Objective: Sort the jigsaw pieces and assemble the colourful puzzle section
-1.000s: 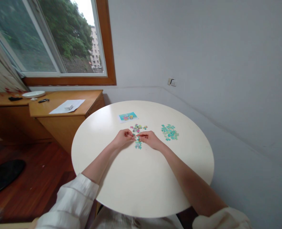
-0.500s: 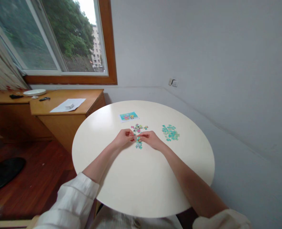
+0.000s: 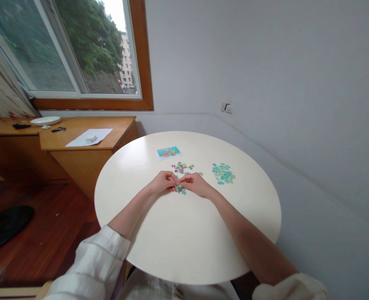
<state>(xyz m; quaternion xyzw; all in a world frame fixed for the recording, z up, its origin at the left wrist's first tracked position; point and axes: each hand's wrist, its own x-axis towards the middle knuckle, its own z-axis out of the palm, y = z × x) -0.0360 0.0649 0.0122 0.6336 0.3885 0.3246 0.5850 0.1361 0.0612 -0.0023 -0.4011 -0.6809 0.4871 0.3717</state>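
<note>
Jigsaw pieces joined into a small colourful cluster [image 3: 181, 190] lie on the table under my fingertips. My left hand [image 3: 165, 181] is closed in a pinch at the cluster's left side, gripping a puzzle piece mostly hidden by the fingers. From the right, my right hand [image 3: 194, 183] pinches at the same spot, its thumb and forefinger closed on a puzzle piece. The fingertips of both hands almost meet. Just beyond them lie loose multicoloured puzzle pieces [image 3: 182, 167], with a stray piece [image 3: 201, 173] above my right hand.
A pile of teal puzzle pieces [image 3: 223, 173] lies on the right of the round white table [image 3: 184, 241]. The picture card [image 3: 168, 153] sits toward the back. A wooden desk [image 3: 122, 129] with paper [image 3: 100, 135] and a white plate [image 3: 45, 121] stands at the left.
My hands have come closer together over the cluster, the left a little lower. The cluster has shifted and turned slightly, and a stray piece now shows above my right hand.
</note>
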